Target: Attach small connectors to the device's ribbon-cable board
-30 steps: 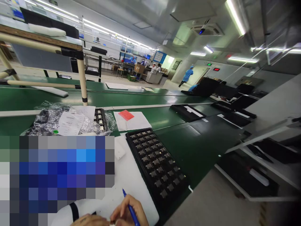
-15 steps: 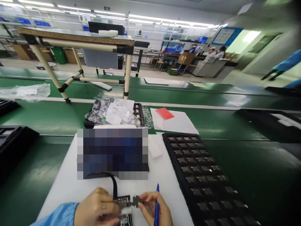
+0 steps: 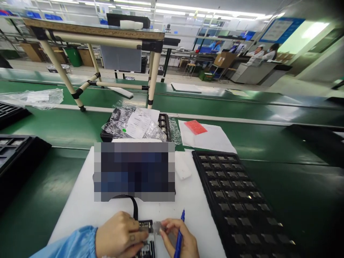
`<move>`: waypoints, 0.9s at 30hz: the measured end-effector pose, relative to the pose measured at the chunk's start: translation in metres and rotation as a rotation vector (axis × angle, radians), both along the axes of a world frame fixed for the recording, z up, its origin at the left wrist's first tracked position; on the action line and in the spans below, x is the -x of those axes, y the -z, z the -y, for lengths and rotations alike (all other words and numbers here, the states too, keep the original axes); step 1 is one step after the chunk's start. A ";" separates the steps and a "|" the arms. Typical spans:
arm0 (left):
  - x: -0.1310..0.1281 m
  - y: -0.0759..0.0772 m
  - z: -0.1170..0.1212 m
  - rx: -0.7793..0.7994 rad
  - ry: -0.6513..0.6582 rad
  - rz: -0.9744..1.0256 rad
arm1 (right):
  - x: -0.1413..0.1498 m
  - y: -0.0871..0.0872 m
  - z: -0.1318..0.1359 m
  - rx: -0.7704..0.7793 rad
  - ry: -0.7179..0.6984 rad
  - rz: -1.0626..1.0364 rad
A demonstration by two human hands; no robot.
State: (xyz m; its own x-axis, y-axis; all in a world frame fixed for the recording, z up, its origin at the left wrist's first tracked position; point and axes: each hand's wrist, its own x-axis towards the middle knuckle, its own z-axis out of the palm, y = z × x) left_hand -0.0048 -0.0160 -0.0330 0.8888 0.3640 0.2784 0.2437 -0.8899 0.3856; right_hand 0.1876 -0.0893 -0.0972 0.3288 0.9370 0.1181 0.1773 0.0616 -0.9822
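Note:
My left hand (image 3: 120, 234) presses down on a small black fixture (image 3: 146, 238) with a black cable (image 3: 133, 206) running up from it. My right hand (image 3: 178, 239) pinches a small grey chip module (image 3: 156, 227) at the fixture's top edge and also holds a blue pen (image 3: 179, 234) between its fingers. Both hands rest on a white mat (image 3: 80, 208). A black tray (image 3: 236, 200) filled with several small modules lies just right of my right hand.
A blurred screen device (image 3: 134, 171) stands behind the fixture. Behind it lie a plastic-wrapped tray with a paper slip (image 3: 135, 125) and white paper with a red card (image 3: 195, 127). Black trays (image 3: 16, 150) sit at left. A pipe-frame table (image 3: 94, 34) stands across the green conveyor (image 3: 242, 104). People work far back.
The view swung left and down from the hall to the bench, then steadied. My hands came into view together at the fixture, my right bringing the chip module against it.

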 end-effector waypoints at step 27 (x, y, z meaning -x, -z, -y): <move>0.000 0.006 0.002 -0.095 -0.027 -0.078 | 0.002 -0.001 -0.001 -0.021 0.001 0.048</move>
State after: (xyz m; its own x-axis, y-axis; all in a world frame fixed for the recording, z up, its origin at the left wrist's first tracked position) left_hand -0.0043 -0.0183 -0.0389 0.8996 0.3629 0.2430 0.2937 -0.9144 0.2787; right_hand 0.1859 -0.0886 -0.0960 0.3232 0.9338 0.1538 0.2241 0.0824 -0.9711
